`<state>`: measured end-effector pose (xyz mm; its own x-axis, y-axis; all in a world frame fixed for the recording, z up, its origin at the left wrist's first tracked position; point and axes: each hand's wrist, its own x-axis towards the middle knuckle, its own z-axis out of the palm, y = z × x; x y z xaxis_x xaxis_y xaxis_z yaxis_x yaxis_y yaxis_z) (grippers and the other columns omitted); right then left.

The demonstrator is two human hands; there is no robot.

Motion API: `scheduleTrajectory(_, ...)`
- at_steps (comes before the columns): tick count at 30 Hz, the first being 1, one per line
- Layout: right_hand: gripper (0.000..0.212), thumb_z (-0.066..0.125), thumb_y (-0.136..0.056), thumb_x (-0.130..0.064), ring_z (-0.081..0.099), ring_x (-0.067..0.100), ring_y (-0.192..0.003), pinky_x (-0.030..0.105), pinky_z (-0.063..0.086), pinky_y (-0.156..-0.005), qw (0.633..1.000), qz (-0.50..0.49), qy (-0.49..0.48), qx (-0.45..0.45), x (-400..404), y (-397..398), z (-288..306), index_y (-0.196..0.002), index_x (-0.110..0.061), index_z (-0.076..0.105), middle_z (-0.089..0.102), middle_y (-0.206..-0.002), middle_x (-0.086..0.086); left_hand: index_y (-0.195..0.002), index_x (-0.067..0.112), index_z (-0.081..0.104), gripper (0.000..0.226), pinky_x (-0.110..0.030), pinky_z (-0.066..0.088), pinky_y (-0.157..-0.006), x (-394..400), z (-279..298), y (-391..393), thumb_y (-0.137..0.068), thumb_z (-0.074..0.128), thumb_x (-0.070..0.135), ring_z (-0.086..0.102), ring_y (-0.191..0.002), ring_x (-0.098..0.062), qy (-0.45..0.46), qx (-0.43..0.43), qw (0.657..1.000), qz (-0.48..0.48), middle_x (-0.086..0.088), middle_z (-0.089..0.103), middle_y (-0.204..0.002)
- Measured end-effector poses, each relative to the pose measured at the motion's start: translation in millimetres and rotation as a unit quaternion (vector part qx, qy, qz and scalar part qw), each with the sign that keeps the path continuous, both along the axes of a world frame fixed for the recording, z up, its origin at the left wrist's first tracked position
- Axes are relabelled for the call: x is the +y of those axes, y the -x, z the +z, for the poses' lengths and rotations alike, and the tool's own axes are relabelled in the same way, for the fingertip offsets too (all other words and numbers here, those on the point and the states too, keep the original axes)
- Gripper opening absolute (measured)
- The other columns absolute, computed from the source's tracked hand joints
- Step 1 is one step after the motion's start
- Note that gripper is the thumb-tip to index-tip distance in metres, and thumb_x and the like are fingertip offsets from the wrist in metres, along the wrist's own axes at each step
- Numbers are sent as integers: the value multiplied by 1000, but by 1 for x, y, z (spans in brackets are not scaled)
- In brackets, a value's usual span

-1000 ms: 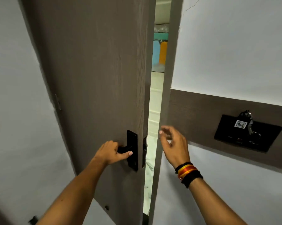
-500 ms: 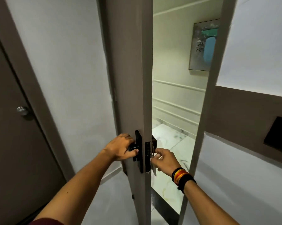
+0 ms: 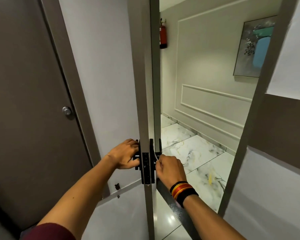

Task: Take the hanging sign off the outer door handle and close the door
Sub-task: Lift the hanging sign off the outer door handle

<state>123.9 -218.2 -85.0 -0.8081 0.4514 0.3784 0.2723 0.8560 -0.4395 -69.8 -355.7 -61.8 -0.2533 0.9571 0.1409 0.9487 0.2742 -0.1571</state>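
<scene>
Grey-brown laminate covers the side door at far left, shut, with a round metal knob; it plays no part here. Next comes our left hand, its grip wrapped round the black inner handle, holding the door open so that we see it almost edge-on. The black lock plate sits in that edge. Just right of it, our right hand has a narrow pinch grip on the sign, which shows only as a thin white strip running up to the outer handle; the rest of it is hidden behind the fist and the door edge. Beyond lie the marble floor, a red extinguisher and a painting in the corridor.

We judge the sign to be light and thin, probably card or plastic that flexes and could crease or tear if yanked sideways. It is best held close to its loop, as now, and lifted up and off the end of the lever, not pulled straight toward us. The door looks solid and heavy, so the left hand should keep the handle and draw it shut steadily, with the right hand clear of the frame.
</scene>
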Motion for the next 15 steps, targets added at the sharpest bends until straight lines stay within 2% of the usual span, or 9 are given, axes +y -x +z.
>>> scheduleTrajectory(3,24,48,-104,-23,71,30,-80,28,38,-62,1000,12,0,15,-13,12,-3,-91,-10,64,74,-87,12,-98,11,71,62,-44,45,-110,-10,2,8,-88,29,57,60,-107,-29,14,6,1000,5,-16,73,-108)
scheduleTrajectory(8,26,49,-104,-22,72,32,-81,29,47,-65,999,-19,29,37,2,38,19,-95,-6,67,74,-87,14,-95,15,69,61,-43,41,-114,-22,3,19,-90,26,59,59,-112,-26,26,1,1000,1,-12,72,-112)
scheduleTrajectory(15,25,53,-99,-27,70,39,-88,32,41,-64,999,-23,-30,-32,27,66,29,-104,-6,65,73,-96,17,-108,19,67,57,-43,39,-115,-28,-6,36,-88,29,57,55,-117,-24,19,0,1000,-18,-10,69,-119)
